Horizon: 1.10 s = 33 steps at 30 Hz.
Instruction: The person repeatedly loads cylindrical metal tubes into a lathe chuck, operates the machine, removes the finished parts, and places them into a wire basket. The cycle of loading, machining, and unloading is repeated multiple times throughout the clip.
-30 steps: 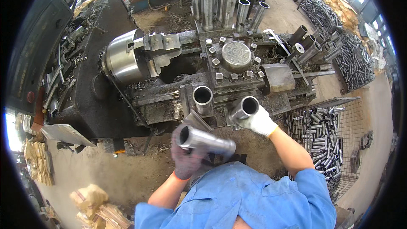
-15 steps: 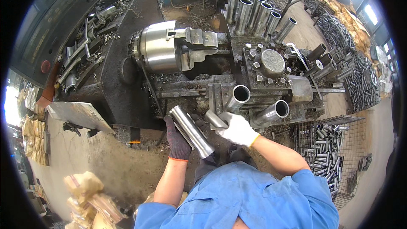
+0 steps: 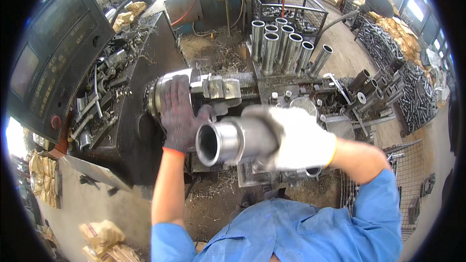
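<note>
My right hand (image 3: 296, 138), in a white glove, grips a short steel tube (image 3: 228, 141) and holds it level, its open end pointing left toward the lathe chuck (image 3: 165, 90). My left hand (image 3: 178, 114), in a dark glove with an orange cuff, lies flat against the face of the chuck, fingers spread. The chuck jaws (image 3: 221, 90) stick out to the right just above the tube. The tube end sits right beside my left hand's thumb.
Several upright steel tubes (image 3: 284, 48) stand behind the lathe carriage. More tubes (image 3: 366, 92) lie at the right, next to bins of dark parts (image 3: 412, 92). A control panel (image 3: 48, 63) sits at the left, tools on the headstock (image 3: 104, 87), metal chips below.
The tube passed from my left hand to my right and rose toward the chuck. My left hand let go and moved up onto the chuck face. My head leaned in closer.
</note>
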Each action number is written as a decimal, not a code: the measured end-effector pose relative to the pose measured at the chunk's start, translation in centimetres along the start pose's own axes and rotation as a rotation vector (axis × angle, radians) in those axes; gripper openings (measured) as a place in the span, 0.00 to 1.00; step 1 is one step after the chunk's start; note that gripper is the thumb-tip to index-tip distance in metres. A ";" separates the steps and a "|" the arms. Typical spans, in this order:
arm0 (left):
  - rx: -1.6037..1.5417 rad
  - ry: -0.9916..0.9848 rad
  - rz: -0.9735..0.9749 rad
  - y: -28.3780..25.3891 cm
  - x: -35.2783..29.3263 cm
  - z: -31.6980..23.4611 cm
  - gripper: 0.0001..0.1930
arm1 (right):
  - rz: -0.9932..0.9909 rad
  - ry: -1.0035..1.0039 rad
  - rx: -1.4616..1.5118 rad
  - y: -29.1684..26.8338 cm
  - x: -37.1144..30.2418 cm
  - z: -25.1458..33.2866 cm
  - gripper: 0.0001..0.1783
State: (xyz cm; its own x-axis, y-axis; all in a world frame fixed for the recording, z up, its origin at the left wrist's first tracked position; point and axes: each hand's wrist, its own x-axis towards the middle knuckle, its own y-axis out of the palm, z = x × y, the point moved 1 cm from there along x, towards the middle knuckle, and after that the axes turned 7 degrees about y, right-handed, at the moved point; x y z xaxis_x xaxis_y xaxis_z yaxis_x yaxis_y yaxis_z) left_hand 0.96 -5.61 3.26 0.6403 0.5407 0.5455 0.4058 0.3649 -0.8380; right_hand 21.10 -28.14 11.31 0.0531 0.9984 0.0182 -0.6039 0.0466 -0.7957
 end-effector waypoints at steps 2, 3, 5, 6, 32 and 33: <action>0.070 0.086 0.008 2.9 1.9 2.2 0.47 | -0.077 -0.013 -0.373 -3.6 3.8 -3.2 0.43; 0.092 0.077 0.053 4.1 1.9 2.9 0.46 | -0.154 -0.064 -0.545 -4.6 6.2 -5.0 0.41; 0.064 0.092 -0.021 5.9 2.0 3.9 0.45 | -0.199 -0.148 -0.879 -5.3 10.4 -8.6 0.31; 0.059 0.104 -0.049 6.3 1.6 3.9 0.44 | -0.209 -0.201 -0.901 -4.6 12.4 -10.2 0.29; -1.427 -1.313 -0.695 5.5 -30.2 0.1 0.23 | 0.402 0.049 -0.247 5.2 23.4 -17.3 0.36; -1.452 -1.481 -0.851 5.9 -33.8 1.2 0.26 | 0.384 0.065 -0.302 5.5 23.8 -17.2 0.37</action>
State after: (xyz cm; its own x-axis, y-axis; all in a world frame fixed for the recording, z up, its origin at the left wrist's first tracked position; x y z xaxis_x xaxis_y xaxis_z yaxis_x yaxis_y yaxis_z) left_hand -19.12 -20.85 -20.09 -0.3992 0.8707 -0.2873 0.7353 0.4912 0.4669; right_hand 32.68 -4.70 -3.03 -0.0727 0.9373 -0.3409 -0.3328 -0.3450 -0.8776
